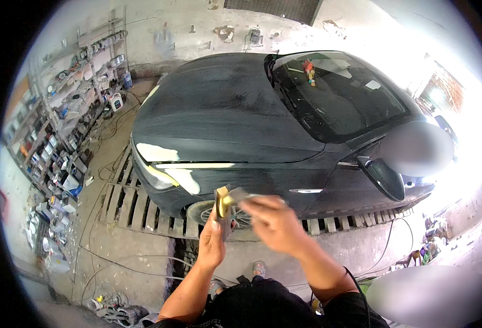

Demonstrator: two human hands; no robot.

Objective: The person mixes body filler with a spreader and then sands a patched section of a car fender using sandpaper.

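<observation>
My left hand (212, 243) is closed on a narrow flat board (217, 199) held upright, with yellow paste (224, 205) on it. My right hand (273, 224) grips a flat metal spreader (241, 195), its end at the paste. Just beyond both hands stands a dark grey matte car (208, 104), side-on, with pale yellow patches (156, 152) around the front corner and along the hood seam. The front wheel (202, 213) is partly hidden behind my hands.
The car stands over slatted platforms (115, 205). Shelves (55, 126) crowded with cans and bottles line the left wall. Hoses and cables (129, 257) cross the concrete floor (126, 279). A dark channel runs near my feet (258, 269). Assorted items (432, 240) lie at the right.
</observation>
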